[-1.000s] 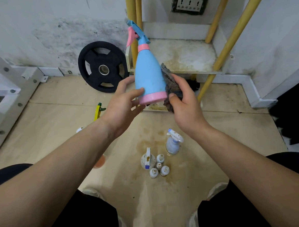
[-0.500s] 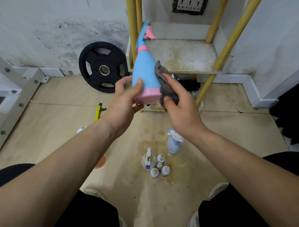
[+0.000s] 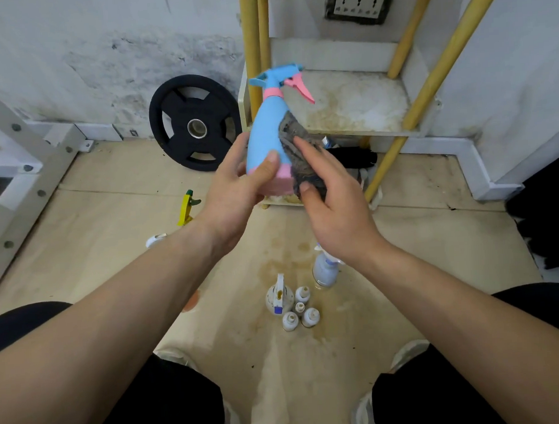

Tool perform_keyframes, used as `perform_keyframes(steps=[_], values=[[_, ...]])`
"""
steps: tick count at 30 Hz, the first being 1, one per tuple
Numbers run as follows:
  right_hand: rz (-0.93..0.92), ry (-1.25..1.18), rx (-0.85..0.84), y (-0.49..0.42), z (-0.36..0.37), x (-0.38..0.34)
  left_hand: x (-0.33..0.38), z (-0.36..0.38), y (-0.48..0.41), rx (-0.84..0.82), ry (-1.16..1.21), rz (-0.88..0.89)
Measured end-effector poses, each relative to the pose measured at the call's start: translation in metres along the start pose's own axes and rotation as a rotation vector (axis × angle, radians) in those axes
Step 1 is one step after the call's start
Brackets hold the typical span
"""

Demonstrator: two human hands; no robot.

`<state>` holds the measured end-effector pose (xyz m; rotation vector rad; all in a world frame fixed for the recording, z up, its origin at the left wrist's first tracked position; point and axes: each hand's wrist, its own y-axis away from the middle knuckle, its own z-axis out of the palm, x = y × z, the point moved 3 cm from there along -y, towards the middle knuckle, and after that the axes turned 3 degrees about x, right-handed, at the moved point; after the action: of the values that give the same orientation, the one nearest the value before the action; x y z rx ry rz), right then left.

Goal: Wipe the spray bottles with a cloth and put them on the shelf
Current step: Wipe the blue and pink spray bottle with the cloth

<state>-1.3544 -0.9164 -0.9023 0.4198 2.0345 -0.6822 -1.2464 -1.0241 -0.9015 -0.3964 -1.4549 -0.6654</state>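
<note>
Holding the blue-and-pink spray bottle (image 3: pixel 265 129) up in front of the shelf (image 3: pixel 356 102), not on it yet, roughly upright with its pink trigger sticking out to the right. Left hand (image 3: pixel 235 188) grips the pink base, fingers (image 3: pixel 242 149) behind and thumb across the front. Right hand (image 3: pixel 338 206) presses a dark grey cloth (image 3: pixel 302 166) against the bottle's right side, fingers laid over it and the thumb pinching the lower edge, I think, that bit's hard to see. Down on the floor (image 3: pixel 111 203) there's a bunch of small white bottles (image 3: pixel 300 307), with a clear spray bottle (image 3: pixel 324 270) just beside them. Black weight plate (image 3: pixel 196 122) leans on the wall left of the shelf.
</note>
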Motion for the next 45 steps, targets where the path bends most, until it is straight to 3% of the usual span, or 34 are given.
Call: perform_keyframes(steps=[6,14,17,24,29,32,36,45], values=[[0.116,-0.1,0.042,-0.004,-0.006,0.008,-0.002,-0.003,-0.001,0.018,0.081,-0.069],[-0.113,0.027,-0.019,0.001,-0.001,-0.005,-0.001,0.004,0.004,0.136,-0.064,0.054],[0.01,-0.06,0.036,-0.003,-0.004,0.005,-0.001,0.002,0.002,0.102,-0.093,0.066],[0.25,-0.294,0.186,-0.015,-0.019,0.019,0.003,0.001,0.005,-0.139,-0.535,0.226],[0.319,-0.447,0.169,-0.015,-0.021,0.021,0.001,-0.006,-0.003,-0.086,-0.861,0.487],[0.38,-0.574,0.141,-0.015,-0.021,0.021,0.004,-0.01,-0.005,-0.097,-0.913,0.541],[0.471,-0.579,0.111,-0.019,-0.022,0.026,0.006,-0.008,-0.001,-0.229,-0.78,0.513],[0.049,-0.093,0.004,-0.015,-0.017,0.006,0.006,-0.006,0.001,-0.154,-0.808,0.395]])
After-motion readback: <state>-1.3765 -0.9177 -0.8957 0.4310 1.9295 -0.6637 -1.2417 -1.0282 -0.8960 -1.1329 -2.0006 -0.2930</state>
